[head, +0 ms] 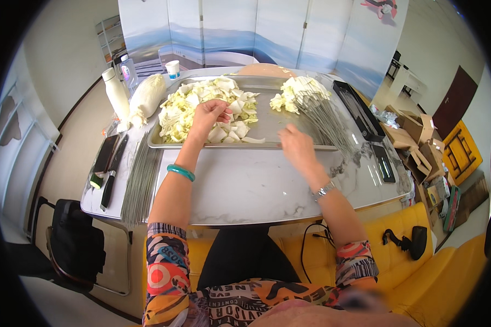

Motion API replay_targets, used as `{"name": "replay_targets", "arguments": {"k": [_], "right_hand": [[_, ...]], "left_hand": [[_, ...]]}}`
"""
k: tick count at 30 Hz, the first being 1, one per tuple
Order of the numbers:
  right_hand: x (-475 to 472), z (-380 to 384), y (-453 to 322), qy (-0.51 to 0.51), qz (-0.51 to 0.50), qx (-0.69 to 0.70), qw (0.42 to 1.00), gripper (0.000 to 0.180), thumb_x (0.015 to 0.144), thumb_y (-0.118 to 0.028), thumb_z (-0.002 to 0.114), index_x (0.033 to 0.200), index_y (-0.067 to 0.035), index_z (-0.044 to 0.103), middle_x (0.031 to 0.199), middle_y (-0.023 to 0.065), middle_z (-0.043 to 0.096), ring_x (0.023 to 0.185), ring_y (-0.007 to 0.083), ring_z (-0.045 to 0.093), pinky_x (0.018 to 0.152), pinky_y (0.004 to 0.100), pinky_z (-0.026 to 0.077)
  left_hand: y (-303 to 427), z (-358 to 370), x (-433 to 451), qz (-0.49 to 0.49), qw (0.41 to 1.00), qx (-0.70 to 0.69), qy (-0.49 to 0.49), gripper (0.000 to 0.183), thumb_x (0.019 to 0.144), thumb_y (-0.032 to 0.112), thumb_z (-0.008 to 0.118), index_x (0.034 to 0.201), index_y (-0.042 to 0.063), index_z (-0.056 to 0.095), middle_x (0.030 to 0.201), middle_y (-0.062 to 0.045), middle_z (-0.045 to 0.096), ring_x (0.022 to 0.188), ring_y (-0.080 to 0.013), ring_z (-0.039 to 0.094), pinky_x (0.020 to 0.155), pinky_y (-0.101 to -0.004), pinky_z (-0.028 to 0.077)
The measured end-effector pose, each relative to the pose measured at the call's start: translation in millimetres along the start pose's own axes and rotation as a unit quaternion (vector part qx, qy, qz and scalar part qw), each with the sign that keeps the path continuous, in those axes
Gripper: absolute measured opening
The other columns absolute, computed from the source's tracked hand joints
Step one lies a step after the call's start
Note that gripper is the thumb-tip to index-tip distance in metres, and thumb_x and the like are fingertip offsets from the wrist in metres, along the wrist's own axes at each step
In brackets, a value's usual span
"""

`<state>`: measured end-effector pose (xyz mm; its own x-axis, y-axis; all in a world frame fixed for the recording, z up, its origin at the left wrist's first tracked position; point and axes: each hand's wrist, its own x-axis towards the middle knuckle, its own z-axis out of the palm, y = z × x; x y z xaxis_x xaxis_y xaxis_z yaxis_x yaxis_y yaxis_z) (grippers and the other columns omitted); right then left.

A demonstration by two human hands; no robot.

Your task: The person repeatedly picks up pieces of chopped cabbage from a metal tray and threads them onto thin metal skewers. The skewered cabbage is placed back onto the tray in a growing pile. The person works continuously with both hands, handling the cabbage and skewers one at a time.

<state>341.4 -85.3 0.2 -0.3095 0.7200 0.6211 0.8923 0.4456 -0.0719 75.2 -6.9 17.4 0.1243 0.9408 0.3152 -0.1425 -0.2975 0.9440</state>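
Observation:
My left hand (213, 114), with curled fingers, is over cut napa cabbage pieces (188, 106) piled in the left part of a metal tray (266, 122). Whether it pinches anything small cannot be told. My right hand (296, 143) is slightly blurred above the tray's near edge, right of the middle, its fingers bent; its grip is unclear. At the tray's right, thin skewers or wires (325, 118) lie across the rim, their far ends at more cabbage pieces (305, 88). A second bundle of thin sticks or wires (141, 180) lies on the table left of my left forearm.
A whole napa cabbage (148, 98), a white bottle (116, 94), a clear bottle (129, 71) and a paper cup (173, 69) stand or lie at the left. A knife (113, 167) lies nearer. A black box (358, 110) and a phone (384, 163) are right.

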Motion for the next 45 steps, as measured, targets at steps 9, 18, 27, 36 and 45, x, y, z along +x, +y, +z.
{"name": "replay_targets", "arguments": {"k": [9,18,27,36,45], "right_hand": [[50,41,-28,-0.008,0.139,0.449,0.883,0.015,0.078,-0.015,0.065,0.078,0.000,0.064,0.069,0.0052,0.060,0.057,0.0174,0.053,0.055,0.0334,0.042],[53,27,-51,-0.010,0.270,0.536,0.800,0.025,0.082,-0.022,0.064,0.078,0.002,0.063,0.059,-0.0033,0.047,0.052,0.0062,0.040,0.042,0.0256,0.038],[51,23,-46,-0.034,0.262,0.525,0.809,0.021,0.085,-0.022,0.062,0.079,-0.001,0.063,0.061,-0.0043,0.046,0.052,0.0057,0.043,0.040,0.0260,0.046],[52,28,-45,-0.032,0.240,0.530,0.813,0.021,0.085,-0.022,0.063,0.080,-0.001,0.064,0.061,-0.0037,0.048,0.052,0.0062,0.045,0.040,0.0268,0.047],[52,28,-44,-0.033,0.228,0.515,0.826,0.022,0.084,-0.022,0.063,0.079,-0.001,0.064,0.061,-0.0033,0.050,0.053,0.0066,0.046,0.041,0.0270,0.047]], "left_hand": [[64,-77,-39,0.092,0.964,0.194,0.157,0.018,0.087,0.008,0.054,0.095,-0.006,0.064,0.080,-0.010,0.067,0.064,-0.0123,0.062,0.060,-0.0237,0.052],[91,-214,-136,-0.189,0.804,0.556,0.092,0.025,0.067,0.021,0.068,0.071,-0.003,0.067,0.056,-0.011,0.061,0.048,-0.0179,0.061,0.051,-0.0290,0.050],[80,-190,-141,-0.320,0.678,0.658,0.070,0.025,0.063,0.016,0.072,0.074,-0.005,0.062,0.064,-0.015,0.065,0.053,-0.0237,0.064,0.054,-0.0343,0.053],[65,-196,-137,-0.327,0.667,0.664,0.091,0.020,0.061,0.009,0.066,0.070,-0.007,0.061,0.067,-0.017,0.065,0.060,-0.0259,0.067,0.056,-0.0346,0.054],[64,-202,-145,-0.255,0.684,0.677,0.091,0.021,0.064,0.013,0.060,0.068,-0.008,0.062,0.065,-0.018,0.063,0.057,-0.0266,0.065,0.056,-0.0364,0.053]]}}
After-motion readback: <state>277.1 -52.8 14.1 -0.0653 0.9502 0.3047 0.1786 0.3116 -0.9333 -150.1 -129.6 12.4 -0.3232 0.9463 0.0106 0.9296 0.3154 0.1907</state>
